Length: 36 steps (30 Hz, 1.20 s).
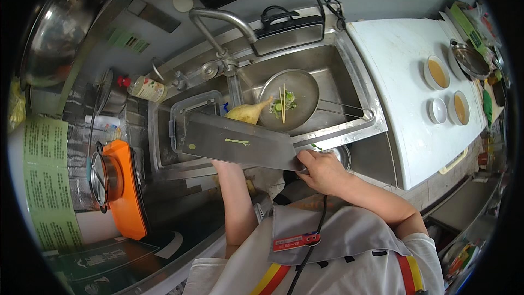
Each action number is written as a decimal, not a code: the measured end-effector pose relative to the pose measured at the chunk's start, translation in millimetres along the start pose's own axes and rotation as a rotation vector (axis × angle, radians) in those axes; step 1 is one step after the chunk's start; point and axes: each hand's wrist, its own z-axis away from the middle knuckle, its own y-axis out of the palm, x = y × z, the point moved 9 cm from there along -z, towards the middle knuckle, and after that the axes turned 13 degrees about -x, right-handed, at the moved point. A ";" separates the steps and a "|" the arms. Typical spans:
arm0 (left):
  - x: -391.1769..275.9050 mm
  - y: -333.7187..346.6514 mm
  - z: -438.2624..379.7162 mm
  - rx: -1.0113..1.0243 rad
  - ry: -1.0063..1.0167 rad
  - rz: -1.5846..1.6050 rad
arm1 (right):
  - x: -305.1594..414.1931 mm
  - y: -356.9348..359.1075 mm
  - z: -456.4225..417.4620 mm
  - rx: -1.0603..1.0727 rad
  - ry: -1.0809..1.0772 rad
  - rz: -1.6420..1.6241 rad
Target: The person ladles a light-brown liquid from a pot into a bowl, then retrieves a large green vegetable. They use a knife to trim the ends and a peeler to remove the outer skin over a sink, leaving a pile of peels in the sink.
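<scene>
My right hand (325,172) grips the handle end of a wide cleaver (262,147), its blade held flat across the sink. A pale green vegetable strip (236,142) and a small round slice stick to the blade. My left hand (222,166) is mostly hidden under the blade; only the wrist area shows, so its hold cannot be seen. Just beyond the blade's far edge, a yellowish tapered root vegetable (247,112) pokes out. Its tip reaches a round strainer (305,84) with a long wire handle, which holds chopped green scraps (291,99) and a pair of chopsticks (283,110).
The strainer lies over the right basin of the steel sink (335,61), below a curved faucet (223,14). A clear plastic container (174,110) sits in the left basin. At left are a pot (108,176) and orange board (133,209); at right, bowls (438,73) on a white surface (389,69).
</scene>
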 end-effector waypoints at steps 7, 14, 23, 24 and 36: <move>-6.9 -37.7 3.3 -0.295 -0.106 0.313 | 8.0 21.8 -16.4 0.024 -0.008 -0.006; -7.5 -48.5 -4.1 -0.254 -0.080 0.233 | -6.4 39.2 -21.5 0.037 -0.016 0.006; 13.3 -58.1 -3.7 -0.388 -0.274 0.356 | -47.1 36.1 -6.1 0.085 0.136 0.087; 14.3 -59.0 -2.9 -0.395 -0.262 0.312 | -48.5 36.3 -2.6 0.098 0.173 0.089; -18.0 -49.8 -19.7 -0.322 0.063 0.281 | -43.4 -8.2 6.7 0.015 0.308 -0.124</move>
